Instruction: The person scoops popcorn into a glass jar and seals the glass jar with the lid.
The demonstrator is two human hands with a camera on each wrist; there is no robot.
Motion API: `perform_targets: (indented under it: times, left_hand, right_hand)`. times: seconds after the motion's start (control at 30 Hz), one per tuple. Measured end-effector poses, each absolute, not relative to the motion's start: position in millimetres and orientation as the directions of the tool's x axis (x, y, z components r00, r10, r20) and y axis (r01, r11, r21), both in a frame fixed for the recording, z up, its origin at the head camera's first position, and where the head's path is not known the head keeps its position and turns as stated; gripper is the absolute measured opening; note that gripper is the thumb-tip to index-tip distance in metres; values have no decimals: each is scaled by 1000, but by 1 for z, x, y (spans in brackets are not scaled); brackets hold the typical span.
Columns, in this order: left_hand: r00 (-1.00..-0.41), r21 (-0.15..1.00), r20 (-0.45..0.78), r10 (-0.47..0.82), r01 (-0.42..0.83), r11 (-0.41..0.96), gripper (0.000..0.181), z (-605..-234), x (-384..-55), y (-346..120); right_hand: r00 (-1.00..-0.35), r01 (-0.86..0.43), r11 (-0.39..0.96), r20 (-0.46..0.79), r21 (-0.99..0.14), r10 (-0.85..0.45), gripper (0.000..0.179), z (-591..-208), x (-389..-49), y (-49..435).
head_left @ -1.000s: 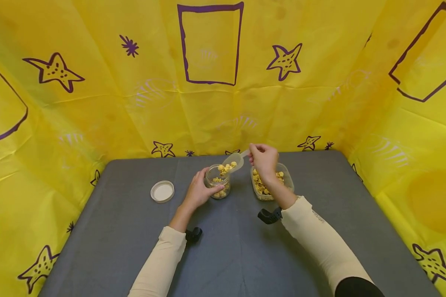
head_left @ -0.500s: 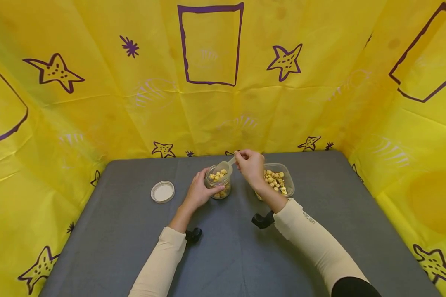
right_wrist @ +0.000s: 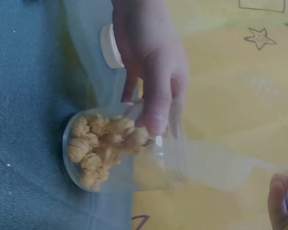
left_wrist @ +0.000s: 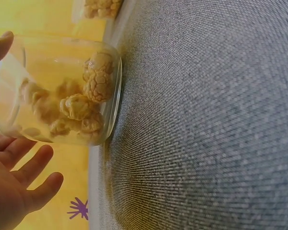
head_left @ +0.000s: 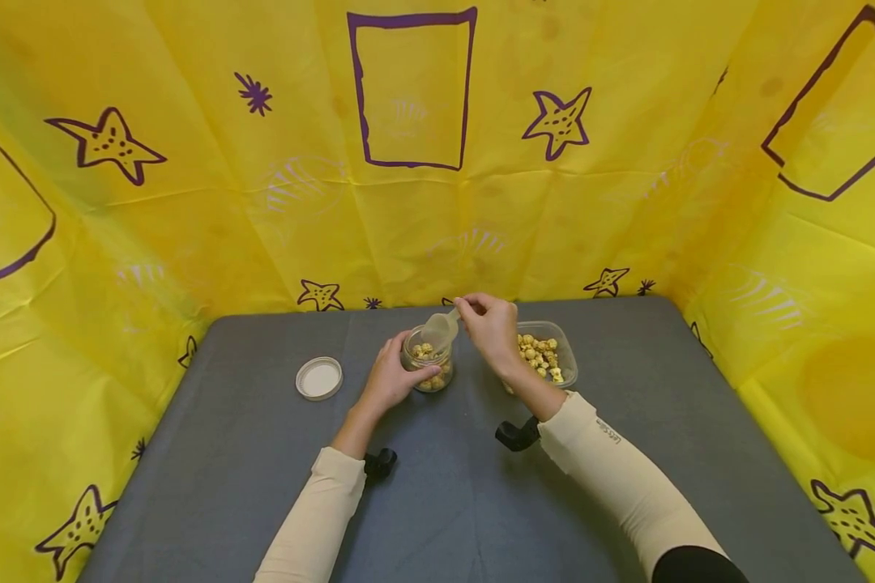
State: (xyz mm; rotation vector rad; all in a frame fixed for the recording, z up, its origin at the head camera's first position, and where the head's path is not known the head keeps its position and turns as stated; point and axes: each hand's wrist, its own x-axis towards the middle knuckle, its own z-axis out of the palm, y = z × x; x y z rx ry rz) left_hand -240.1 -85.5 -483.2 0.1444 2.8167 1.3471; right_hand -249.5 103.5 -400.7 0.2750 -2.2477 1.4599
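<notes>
My left hand (head_left: 394, 374) grips a clear jar (head_left: 437, 377) near its rim, thumb on the near side and fingers round the far left. Caramel popcorn (right_wrist: 96, 148) fills the lower part of the jar, which stands upright on the table. Between thumb and fingers, my right hand (head_left: 492, 330) pinches the handle of a translucent scoop (head_left: 441, 330). The scoop's bowl tilts down into the jar's mouth. Behind the right wrist sits a clear plastic container (head_left: 565, 356) of popcorn, partly hidden by the forearm.
A white-rimmed lid (head_left: 318, 378) lies on the grey table (head_left: 423, 486), left of the jar. Yellow fabric walls (head_left: 423, 235) with purple drawings enclose the table at the back and sides.
My right hand has moved left and tipped the scoop over the jar. Popcorn has slid from the scoop into the jar. The left hand has stayed in place.
</notes>
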Motion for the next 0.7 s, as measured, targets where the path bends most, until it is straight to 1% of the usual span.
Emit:
perform_targets:
  times: [0.1,0.17,0.4,0.7]
  left_hand:
    - [-996,781,26,87,75,621,90,-483,-240,-86]
    - [-996,778,28,90,78,624,90,-483,-241,-86]
    - [-996,773,37,85,83,630,90,-485,-240,-87]
    - [-997,775,44,69,78,627,91,-485,-238,-85]
  right_hand:
    - [-867,-425,410,493,-807,73,22,-397,-251,106]
    - [-873,-419,388,481,-821,76,21,-396,-251,107]
    - [-934,-317,331,353,-889,53,24,-399,-252,115]
    - [-978,-199,281,210,-939,12,20,-399,-252,127]
